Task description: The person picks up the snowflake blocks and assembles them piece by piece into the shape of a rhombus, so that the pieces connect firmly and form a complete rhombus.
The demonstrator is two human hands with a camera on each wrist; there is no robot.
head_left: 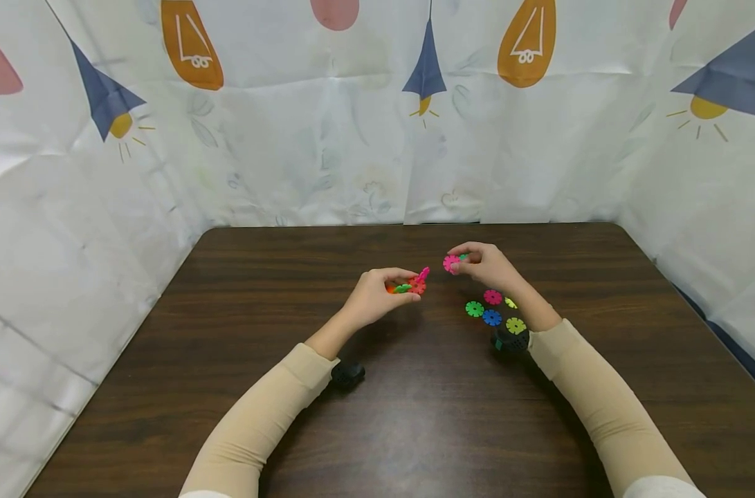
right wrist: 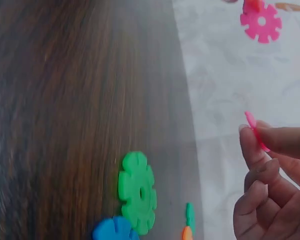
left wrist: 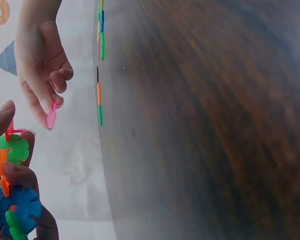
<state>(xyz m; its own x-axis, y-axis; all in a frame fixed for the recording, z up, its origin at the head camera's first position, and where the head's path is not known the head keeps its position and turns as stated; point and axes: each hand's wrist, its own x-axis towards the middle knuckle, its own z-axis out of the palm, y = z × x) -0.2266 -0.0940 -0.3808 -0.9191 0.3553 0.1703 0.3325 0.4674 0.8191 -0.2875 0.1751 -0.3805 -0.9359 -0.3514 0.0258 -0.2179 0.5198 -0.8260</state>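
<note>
My left hand [head_left: 372, 297] grips a chain of slotted plastic discs joined edge to edge. In the left wrist view a blue disc [left wrist: 20, 207], an orange disc [left wrist: 2, 170] and a green disc [left wrist: 17, 147] of that chain show; a red disc [head_left: 417, 286] and an upright pink disc [head_left: 423, 274] stick out at its far end. To the right, my right hand [head_left: 492, 268] pinches a single pink disc [head_left: 450, 263] between thumb and fingers. This disc is held apart from the chain. Fingers hide part of the chain.
Loose discs lie below my right forearm: green [head_left: 474, 309], blue [head_left: 492, 317], pinkish red [head_left: 493, 297] and yellow [head_left: 515, 326]. Another green disc [head_left: 464, 257] lies by the right fingers. A patterned white curtain [head_left: 352, 152] hangs behind the brown table [head_left: 259, 270].
</note>
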